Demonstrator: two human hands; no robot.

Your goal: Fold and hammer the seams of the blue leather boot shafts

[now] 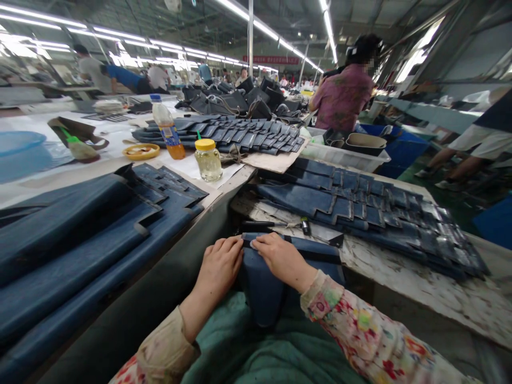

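Observation:
A dark blue leather-like panel (pixel 262 298) with a black band along its upper edge lies over my lap and against the bench edge. My left hand (pixel 222 261) grips its upper left corner, fingers curled over the edge. Close beside it, my right hand (pixel 284 261) presses on the black band with bent fingers, the thumb side near the left fingertips. Whatever lies under the fingers is hidden. Just beyond the panel, a black-handled tool (pixel 260 224) and a small dark cylinder with a yellow-green end (pixel 305 225) rest on the worn bench.
Overlapping blue panels (pixel 360 202) cover the right bench (pixel 420 298); larger blue sheets (pixel 80 234) lie left. Ahead stand a yellow-lidded jar (pixel 208 160), a plastic bottle (pixel 170 130) and a yellow dish (pixel 141 151). A person in a purple shirt (pixel 342 98) stands beyond a white crate (pixel 348 152).

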